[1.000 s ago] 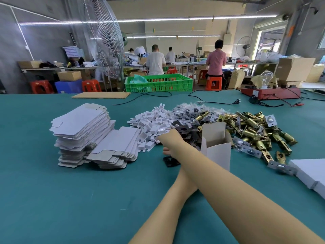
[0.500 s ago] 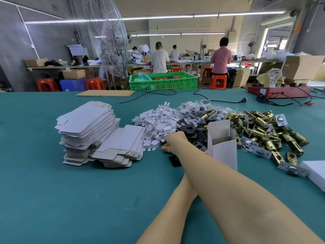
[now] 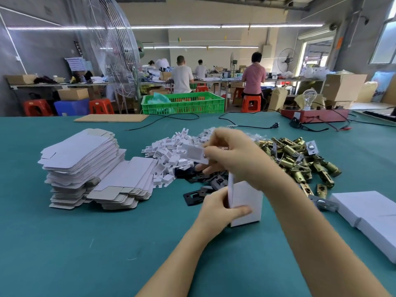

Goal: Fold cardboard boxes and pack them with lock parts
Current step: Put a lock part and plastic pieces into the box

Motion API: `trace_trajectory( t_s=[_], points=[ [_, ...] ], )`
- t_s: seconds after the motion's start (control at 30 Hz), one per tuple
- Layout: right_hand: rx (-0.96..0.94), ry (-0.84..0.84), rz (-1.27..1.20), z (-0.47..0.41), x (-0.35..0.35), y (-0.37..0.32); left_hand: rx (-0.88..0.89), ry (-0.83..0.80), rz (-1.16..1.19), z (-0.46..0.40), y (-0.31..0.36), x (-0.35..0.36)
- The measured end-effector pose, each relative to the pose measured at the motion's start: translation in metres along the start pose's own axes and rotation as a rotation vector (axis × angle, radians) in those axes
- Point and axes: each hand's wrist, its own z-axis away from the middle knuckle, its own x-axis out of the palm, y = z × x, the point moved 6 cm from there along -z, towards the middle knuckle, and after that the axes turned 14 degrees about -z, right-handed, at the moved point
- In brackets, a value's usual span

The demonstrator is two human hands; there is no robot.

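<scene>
A small white folded box (image 3: 246,202) stands upright on the green table (image 3: 85,243). My left hand (image 3: 220,207) grips its left side, thumb across the front. Above the box, my right hand (image 3: 233,155) pinches a white plastic part (image 3: 195,154), blurred by motion. Behind lie a heap of white plastic parts (image 3: 167,155), black plates (image 3: 197,197) and a pile of brass latch parts (image 3: 300,157). Flat box blanks (image 3: 81,163) are stacked at the left.
Finished white boxes (image 3: 368,213) lie at the right edge. A red device with a bulb (image 3: 315,112), black cables (image 3: 246,125) and a cardboard sheet (image 3: 111,118) lie at the far side. A green crate (image 3: 184,102) and working people are beyond the table.
My right hand has risen from the parts heap with a white plastic part and come over the box. My left hand, earlier hidden under the right arm, now holds the box closer to me.
</scene>
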Motion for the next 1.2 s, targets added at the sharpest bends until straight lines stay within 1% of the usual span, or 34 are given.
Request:
trace_trajectory(
  t_s=[0.1,0.13,0.2,0.27,0.37,0.57,0.63,0.73,0.8,0.93,1.07,1.13,1.2],
  points=[
    [-0.130,0.111,0.097,0.031,-0.057,-0.044,0.003,0.013,0.009,-0.001,-0.003,0.002],
    [-0.157,0.154,0.160,0.040,-0.073,-0.051,0.000,0.018,0.007,-0.001,-0.002,0.001],
    [-0.172,0.208,0.371,0.050,-0.094,-0.054,-0.002,0.022,0.007,-0.001,-0.003,0.001],
    [-0.144,0.184,0.552,0.052,-0.102,-0.050,-0.006,0.018,0.006,-0.001,-0.002,0.001],
    [-0.123,0.133,0.737,0.046,-0.099,-0.043,-0.009,0.013,-0.003,0.000,-0.002,0.001],
    [-0.146,-0.020,0.935,0.028,-0.063,-0.024,0.004,-0.001,-0.002,-0.001,-0.002,0.002],
    [-0.140,-0.086,0.965,0.022,-0.049,-0.014,0.007,0.004,-0.002,-0.001,-0.002,0.002],
    [-0.075,-0.197,0.979,0.020,-0.037,0.000,0.001,0.010,0.013,-0.002,-0.003,0.001],
    [-0.020,-0.226,0.941,0.020,-0.039,0.006,0.000,0.000,0.019,-0.001,-0.002,0.001],
    [0.045,-0.243,0.837,0.021,-0.044,0.011,0.007,-0.010,0.019,0.000,0.000,0.001],
    [0.051,-0.246,0.774,0.024,-0.045,0.008,0.011,-0.003,0.011,0.000,0.000,0.001],
    [0.027,-0.218,0.749,0.026,-0.050,0.002,0.008,0.001,0.012,0.000,0.000,0.001],
    [-0.012,-0.148,0.708,0.027,-0.062,-0.007,0.012,-0.001,0.020,0.000,0.000,0.002]
  ],
)
